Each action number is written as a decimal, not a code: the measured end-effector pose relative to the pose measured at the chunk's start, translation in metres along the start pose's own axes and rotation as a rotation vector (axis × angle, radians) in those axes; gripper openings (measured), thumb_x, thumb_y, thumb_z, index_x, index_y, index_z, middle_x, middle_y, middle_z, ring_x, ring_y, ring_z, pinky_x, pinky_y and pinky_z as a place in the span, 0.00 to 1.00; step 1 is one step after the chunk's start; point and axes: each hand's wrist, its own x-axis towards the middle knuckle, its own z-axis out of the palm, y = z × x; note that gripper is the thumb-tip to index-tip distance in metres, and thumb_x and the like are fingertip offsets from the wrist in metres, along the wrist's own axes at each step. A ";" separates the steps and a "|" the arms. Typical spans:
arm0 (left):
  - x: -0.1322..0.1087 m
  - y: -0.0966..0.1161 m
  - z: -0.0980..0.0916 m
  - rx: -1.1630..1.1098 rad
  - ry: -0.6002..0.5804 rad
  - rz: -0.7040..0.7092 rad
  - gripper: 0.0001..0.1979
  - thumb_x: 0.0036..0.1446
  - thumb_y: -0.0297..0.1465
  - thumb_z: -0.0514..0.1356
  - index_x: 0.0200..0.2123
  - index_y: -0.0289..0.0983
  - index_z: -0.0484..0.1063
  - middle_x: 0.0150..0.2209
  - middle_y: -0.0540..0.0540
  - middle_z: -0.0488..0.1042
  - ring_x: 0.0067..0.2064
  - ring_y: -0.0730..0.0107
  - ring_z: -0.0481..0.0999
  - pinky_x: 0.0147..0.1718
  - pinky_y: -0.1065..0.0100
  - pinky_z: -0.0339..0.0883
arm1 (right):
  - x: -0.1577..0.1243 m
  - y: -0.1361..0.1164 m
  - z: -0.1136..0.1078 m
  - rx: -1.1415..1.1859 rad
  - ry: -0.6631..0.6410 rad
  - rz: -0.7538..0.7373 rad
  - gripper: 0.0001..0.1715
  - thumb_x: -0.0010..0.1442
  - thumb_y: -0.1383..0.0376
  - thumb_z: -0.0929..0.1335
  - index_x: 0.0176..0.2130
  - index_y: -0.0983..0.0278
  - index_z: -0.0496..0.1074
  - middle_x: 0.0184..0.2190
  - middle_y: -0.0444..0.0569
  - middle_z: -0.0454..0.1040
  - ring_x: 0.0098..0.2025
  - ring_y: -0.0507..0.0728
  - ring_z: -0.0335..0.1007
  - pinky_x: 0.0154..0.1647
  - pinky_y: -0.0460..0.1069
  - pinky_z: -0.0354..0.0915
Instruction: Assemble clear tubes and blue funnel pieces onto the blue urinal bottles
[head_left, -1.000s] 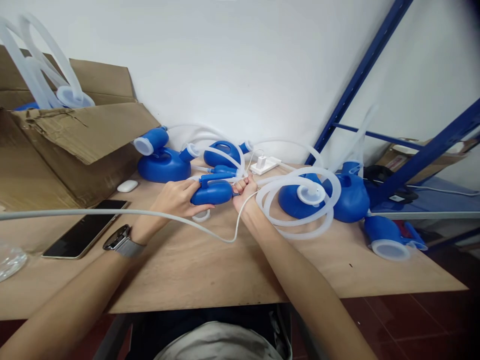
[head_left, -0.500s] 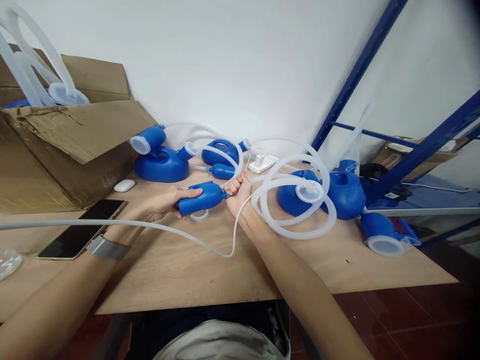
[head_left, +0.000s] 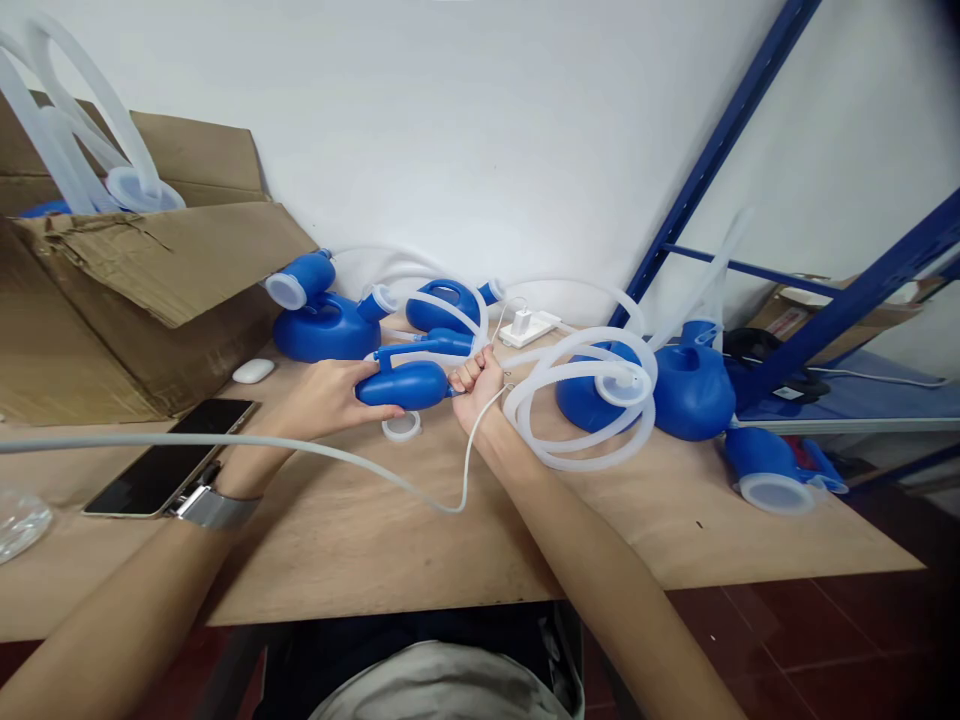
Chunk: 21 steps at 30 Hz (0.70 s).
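Observation:
My left hand point(head_left: 337, 400) is closed around a blue plastic urinal cup point(head_left: 411, 385) with a handle, held above the table. The cup's narrow end points right, into my right hand point(head_left: 478, 385), a fist wrapped around the clear hose point(head_left: 480, 325) where it meets the cup. The joint itself is mostly hidden by the fingers. Under the cup lies a translucent round cap point(head_left: 402, 427). Right of my right hand, a coiled clear hose point(head_left: 540, 440) rests against a blue urinal bottle point(head_left: 589, 395).
More blue bottles point(head_left: 326, 330) stand along the wall. On the left are a cardboard box point(head_left: 97, 340) holding hoses, a phone point(head_left: 165, 465) and a white earbud case point(head_left: 253, 371). A power strip point(head_left: 529, 328) lies at the back. A grey cable point(head_left: 330, 452) crosses in front of my left wrist.
My left hand has turned the blue cup about its length, so its handle now faces up and left. The right fist stays in nearly the same spot.

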 end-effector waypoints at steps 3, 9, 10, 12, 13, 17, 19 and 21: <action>-0.003 -0.005 0.002 0.162 0.093 0.145 0.28 0.61 0.59 0.59 0.33 0.39 0.76 0.31 0.42 0.78 0.31 0.58 0.78 0.27 0.65 0.60 | 0.001 0.000 0.002 0.002 0.038 -0.007 0.29 0.78 0.55 0.57 0.25 0.60 0.46 0.13 0.32 0.39 0.15 0.48 0.33 0.15 0.43 0.47; -0.006 -0.008 0.004 0.275 0.146 0.349 0.19 0.73 0.42 0.53 0.55 0.39 0.75 0.53 0.35 0.81 0.52 0.52 0.81 0.40 0.61 0.71 | 0.006 -0.007 0.001 0.007 0.094 0.003 0.27 0.78 0.58 0.55 0.26 0.60 0.44 0.13 0.32 0.41 0.15 0.48 0.35 0.15 0.43 0.47; -0.007 -0.009 0.005 0.288 0.146 0.363 0.18 0.73 0.41 0.53 0.56 0.39 0.75 0.54 0.35 0.81 0.53 0.52 0.81 0.40 0.61 0.72 | 0.006 -0.008 0.001 0.008 0.091 0.004 0.27 0.78 0.59 0.55 0.26 0.60 0.44 0.13 0.32 0.41 0.15 0.48 0.35 0.15 0.43 0.47; -0.007 -0.010 0.006 0.302 0.151 0.371 0.19 0.72 0.43 0.54 0.52 0.37 0.76 0.49 0.34 0.82 0.49 0.51 0.82 0.37 0.62 0.71 | 0.006 -0.009 0.001 0.011 0.082 -0.001 0.26 0.78 0.61 0.54 0.26 0.60 0.44 0.13 0.32 0.40 0.15 0.48 0.34 0.15 0.43 0.47; -0.007 -0.011 0.007 0.296 0.149 0.361 0.20 0.71 0.46 0.55 0.49 0.37 0.77 0.46 0.35 0.82 0.45 0.52 0.83 0.35 0.63 0.70 | 0.006 -0.010 0.001 0.012 0.076 -0.009 0.26 0.78 0.61 0.54 0.26 0.60 0.44 0.13 0.32 0.40 0.15 0.48 0.34 0.15 0.43 0.46; -0.007 -0.007 0.008 0.168 0.098 0.257 0.24 0.65 0.53 0.58 0.38 0.37 0.75 0.32 0.41 0.79 0.32 0.58 0.78 0.29 0.64 0.64 | 0.004 -0.009 0.001 0.005 0.035 -0.032 0.28 0.78 0.58 0.55 0.25 0.60 0.46 0.14 0.32 0.39 0.16 0.48 0.33 0.16 0.43 0.46; -0.006 -0.002 0.007 0.066 0.064 0.173 0.25 0.61 0.55 0.60 0.34 0.37 0.74 0.28 0.44 0.76 0.29 0.60 0.75 0.28 0.65 0.62 | 0.002 -0.008 0.001 0.004 0.010 -0.033 0.29 0.78 0.57 0.56 0.25 0.60 0.46 0.14 0.32 0.39 0.16 0.48 0.32 0.16 0.43 0.46; -0.004 0.004 0.003 -0.030 0.026 0.061 0.25 0.57 0.57 0.62 0.31 0.38 0.73 0.25 0.46 0.74 0.26 0.63 0.72 0.27 0.65 0.60 | 0.000 -0.008 0.001 0.006 -0.009 -0.032 0.29 0.78 0.57 0.56 0.25 0.60 0.47 0.14 0.32 0.38 0.16 0.48 0.31 0.16 0.43 0.45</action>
